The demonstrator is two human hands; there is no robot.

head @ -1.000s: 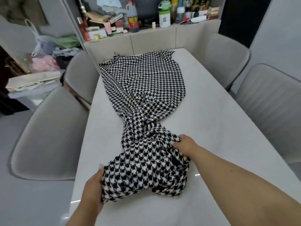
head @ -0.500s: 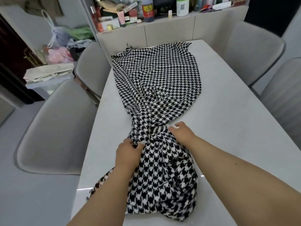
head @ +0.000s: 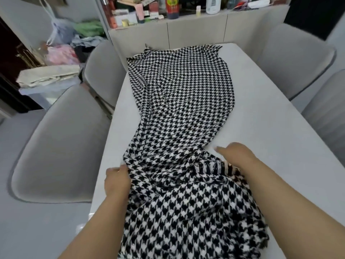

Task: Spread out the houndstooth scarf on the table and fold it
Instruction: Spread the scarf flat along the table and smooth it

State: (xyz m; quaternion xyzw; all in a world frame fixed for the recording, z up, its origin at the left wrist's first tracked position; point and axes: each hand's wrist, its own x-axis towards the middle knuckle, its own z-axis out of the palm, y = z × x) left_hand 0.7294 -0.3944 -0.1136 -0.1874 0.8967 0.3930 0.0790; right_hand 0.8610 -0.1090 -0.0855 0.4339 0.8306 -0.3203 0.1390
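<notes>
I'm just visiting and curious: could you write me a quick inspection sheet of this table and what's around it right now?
Surface: white rectangular table, bare on its right side.
Job's things: black-and-white houndstooth scarf, flat at the far end, bunched and wrinkled near the person.
Clutter: nothing seen on the table.
Hands: left hand grips the scarf's left edge; right hand lies at its right edge, grip unclear.
Cables: nothing seen.
Surroundings: grey padded chairs on both sides; crowded counter beyond.

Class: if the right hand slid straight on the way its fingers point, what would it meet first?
The right hand points up-left, so it would probably meet the scarf at its right edge almost at once; depth is hard to judge.
</notes>
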